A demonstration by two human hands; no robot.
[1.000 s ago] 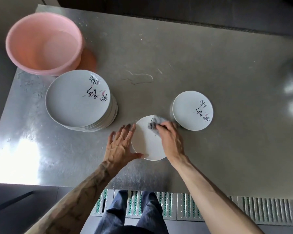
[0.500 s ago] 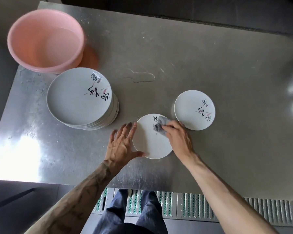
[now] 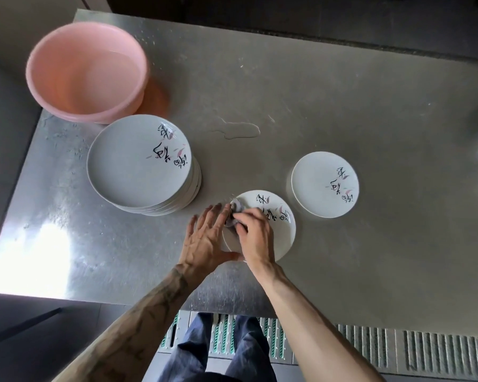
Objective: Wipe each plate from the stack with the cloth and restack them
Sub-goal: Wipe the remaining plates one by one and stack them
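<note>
From the head camera, the right hand (image 3: 254, 236) has its fingers curled round a crumpled grey cloth (image 3: 235, 208) and presses it onto the left part of a small printed plate (image 3: 283, 238) lying flat on the steel table (image 3: 342, 92). The left hand (image 3: 207, 241) lies flat with fingers straight and spread against that plate's left rim. The stack of plates (image 3: 138, 164) stands to the left beside a pink basin (image 3: 86, 70), and one single plate (image 3: 324, 184) lies apart on the right.
</note>
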